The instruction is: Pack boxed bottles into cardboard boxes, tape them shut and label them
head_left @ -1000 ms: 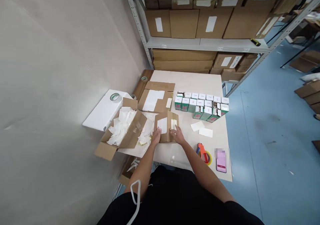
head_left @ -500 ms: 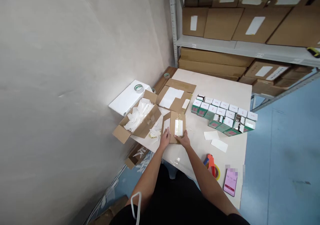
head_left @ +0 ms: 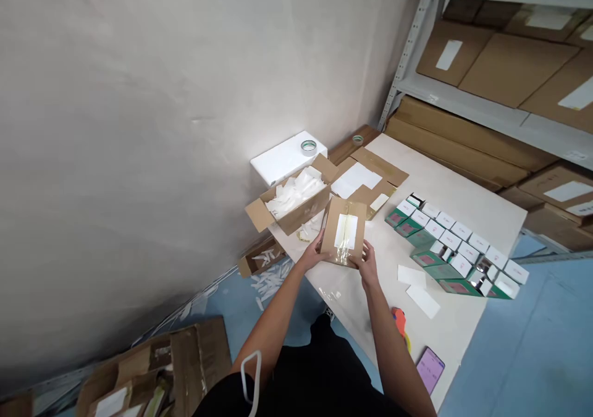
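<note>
A taped cardboard box (head_left: pixel 331 244) with a white label (head_left: pixel 346 230) on its upper face is held between both hands over the near left part of the table. My left hand (head_left: pixel 312 254) grips its lower left side, fingers partly hidden behind the cardboard. At the lower right corner my right hand (head_left: pixel 367 262) is closed on the same box. Clear tape shines along the middle and lower edge. Just behind lies a flattened cardboard piece (head_left: pixel 389 168) with white labels. Scraps of white paper (head_left: pixel 310 227) lie to the left of the box.
An open carton (head_left: pixel 301 216) full of white paper stands at the table's left edge. Several green-and-white boxes (head_left: pixel 449 239) stand in rows on the right. Nearer are white cards (head_left: pixel 423 301), an orange tape dispenser (head_left: pixel 398 319) and a phone (head_left: pixel 430 369). A large carton (head_left: pixel 201 358) sits on the floor.
Both hands have lifted and tilted the box, which now faces the camera more. My view has turned left, bringing the large floor carton into sight.
</note>
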Demonstrator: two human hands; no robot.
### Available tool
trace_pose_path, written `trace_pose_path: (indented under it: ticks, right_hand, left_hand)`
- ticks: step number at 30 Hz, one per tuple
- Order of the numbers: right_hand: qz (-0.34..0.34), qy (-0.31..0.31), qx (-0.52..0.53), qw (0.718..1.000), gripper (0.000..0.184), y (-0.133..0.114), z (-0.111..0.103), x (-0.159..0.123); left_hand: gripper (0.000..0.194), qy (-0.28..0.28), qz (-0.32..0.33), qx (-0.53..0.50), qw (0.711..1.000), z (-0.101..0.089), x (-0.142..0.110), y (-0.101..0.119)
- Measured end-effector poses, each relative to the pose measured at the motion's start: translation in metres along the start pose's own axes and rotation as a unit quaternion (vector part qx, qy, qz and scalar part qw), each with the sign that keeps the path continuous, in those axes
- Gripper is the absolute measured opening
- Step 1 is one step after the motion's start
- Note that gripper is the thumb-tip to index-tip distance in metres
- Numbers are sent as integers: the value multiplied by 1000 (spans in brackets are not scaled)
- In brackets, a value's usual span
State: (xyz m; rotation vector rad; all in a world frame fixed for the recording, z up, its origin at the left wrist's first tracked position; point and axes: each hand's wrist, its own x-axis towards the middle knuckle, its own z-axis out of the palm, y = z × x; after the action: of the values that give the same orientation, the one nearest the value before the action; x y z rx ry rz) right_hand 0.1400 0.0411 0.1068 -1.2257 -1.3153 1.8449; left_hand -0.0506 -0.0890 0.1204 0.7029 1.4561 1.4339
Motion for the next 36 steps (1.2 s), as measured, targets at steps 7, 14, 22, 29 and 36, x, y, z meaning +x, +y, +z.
trace_pose_path:
  ticks: [7,14,22,29,36]
  right_hand:
    - [-133,-69,-54,987,73,-75,54,-35]
    - [-167,-174,-68,968,65,-79,159,-111]
    - [-129,-353,-96,922,66,-19,297,-232]
    - [-89,-499,-118,854,63,67,408,-357]
    - [-42,-617,-162,769,56,143,489,-479]
  left_hand:
    - [112,57,102,-2,993,-41,-64,61]
    - [113,163,172,-31,971,-111,-185,66]
    - [117,327,183,-78,924,-193,-373,35]
    - [114,492,176,-106,846,-234,-554,-21]
    - [110,637,193,-147,732,-232,-692,-56]
